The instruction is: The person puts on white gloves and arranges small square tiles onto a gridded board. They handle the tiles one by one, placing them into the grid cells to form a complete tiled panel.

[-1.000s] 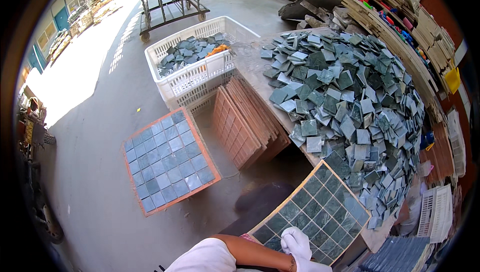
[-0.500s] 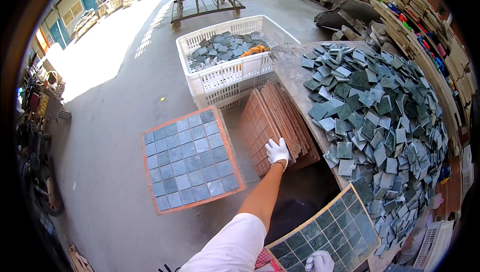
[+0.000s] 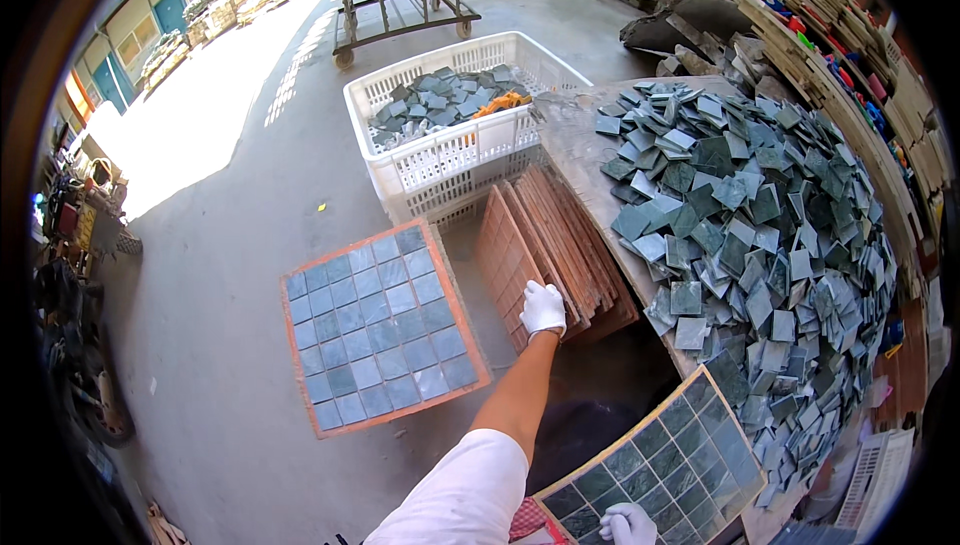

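1. Fingers (image 3: pixel 531 293) of my left hand (image 3: pixel 543 309), in a white glove, are bending closed over the front board (image 3: pixel 503 263) — they seem to be gripping it.
2. That red-brown board is standing on its edge, tilted, beside a row of more boards (image 3: pixel 590 260).
3. My fingers are sitting at its near corner; most of it is reaching away from me, past them.
4. I am guessing it is stiff and a bit heavy, likely not slippery, but maybe easy to chip.
5. For a good hold, I am choosing the thin edge — thumb on one side, fingers on the other, not the flat face.
6. My right hand (image 3: pixel 628 523) is resting on the green tile panel (image 3: pixel 655 470). Its fingers are curling, but I cannot tell if they are gripping.
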A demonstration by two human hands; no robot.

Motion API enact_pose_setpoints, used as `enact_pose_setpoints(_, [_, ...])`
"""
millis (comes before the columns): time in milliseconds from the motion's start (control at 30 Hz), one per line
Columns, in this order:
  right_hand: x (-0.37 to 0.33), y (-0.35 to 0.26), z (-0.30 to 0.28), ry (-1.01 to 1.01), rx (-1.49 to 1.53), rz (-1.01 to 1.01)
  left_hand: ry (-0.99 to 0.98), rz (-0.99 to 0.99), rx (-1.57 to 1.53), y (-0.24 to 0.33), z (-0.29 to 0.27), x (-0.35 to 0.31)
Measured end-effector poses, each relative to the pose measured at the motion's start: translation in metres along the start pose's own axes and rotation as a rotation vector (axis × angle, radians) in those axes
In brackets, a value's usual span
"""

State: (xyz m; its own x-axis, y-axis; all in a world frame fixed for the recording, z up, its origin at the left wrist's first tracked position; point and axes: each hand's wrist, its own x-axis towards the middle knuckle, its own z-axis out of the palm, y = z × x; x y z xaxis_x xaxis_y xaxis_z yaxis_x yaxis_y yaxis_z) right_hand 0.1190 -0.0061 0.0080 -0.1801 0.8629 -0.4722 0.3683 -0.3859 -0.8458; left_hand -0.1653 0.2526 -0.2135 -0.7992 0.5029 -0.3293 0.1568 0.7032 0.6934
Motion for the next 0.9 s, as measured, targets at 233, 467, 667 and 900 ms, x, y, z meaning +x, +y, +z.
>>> enact_pose_setpoints(233, [-0.006,0.006,-0.003,-0.062,-0.254,-0.219,-0.364,-0.057,0.04,-0.027,-0.019,0.034])
enact_pose_setpoints(467, [-0.008,-0.002,-0.026,-0.002,-0.426,-0.391,-0.458,-0.294,-0.542,0.042,-0.148,0.036])
enact_pose_setpoints(667, [0.003,-0.035,-0.033,-0.006,-0.303,-0.409,-0.566,-0.138,-0.857,0.058,-0.328,-0.031])
enact_pose_setpoints(900, [0.034,-0.086,-0.021,0.135,-0.627,-1.023,-0.609,0.259,-0.732,0.078,-0.452,-0.155])
